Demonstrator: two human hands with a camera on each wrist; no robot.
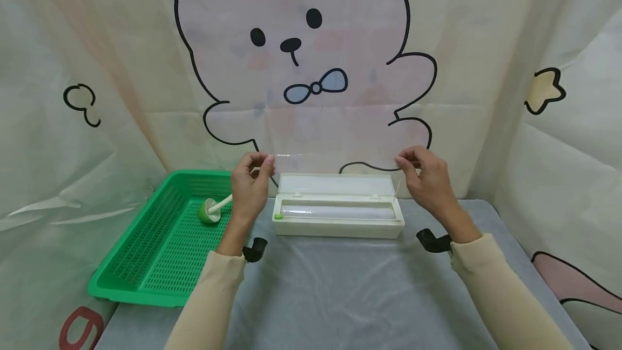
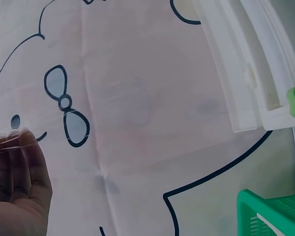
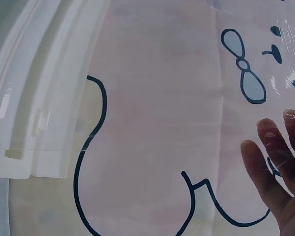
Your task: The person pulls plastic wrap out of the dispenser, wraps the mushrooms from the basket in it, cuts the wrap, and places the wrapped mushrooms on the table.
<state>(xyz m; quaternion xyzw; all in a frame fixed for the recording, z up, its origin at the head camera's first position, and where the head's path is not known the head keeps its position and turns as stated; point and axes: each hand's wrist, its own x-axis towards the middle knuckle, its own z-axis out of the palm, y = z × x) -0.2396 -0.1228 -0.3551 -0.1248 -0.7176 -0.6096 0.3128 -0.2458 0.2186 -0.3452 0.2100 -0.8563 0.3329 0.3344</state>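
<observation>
A clear sheet of cling film [image 1: 293,155] spans the space between both hands, showing mainly as a shiny top edge and glints. My left hand [image 1: 250,187] pinches its left end between thumb and fingers, above the basket's right side. At the other end, my right hand [image 1: 427,180] pinches the film with thumb and forefinger. Below and between them sits a white cling film dispenser [image 1: 340,229], its lid [image 1: 335,183] raised and a film roll [image 1: 340,212] inside. A green slider [image 1: 278,216] is at its left end. Glare marks the film [image 3: 287,44] in the right wrist view.
A green plastic basket [image 1: 136,298] stands on the left of the grey-covered table [image 1: 335,290]. Inside lies a green-and-white round-headed tool [image 1: 210,211] with a white handle, partly hidden by the left hand. A printed cloth [image 1: 359,123] hangs close behind the dispenser.
</observation>
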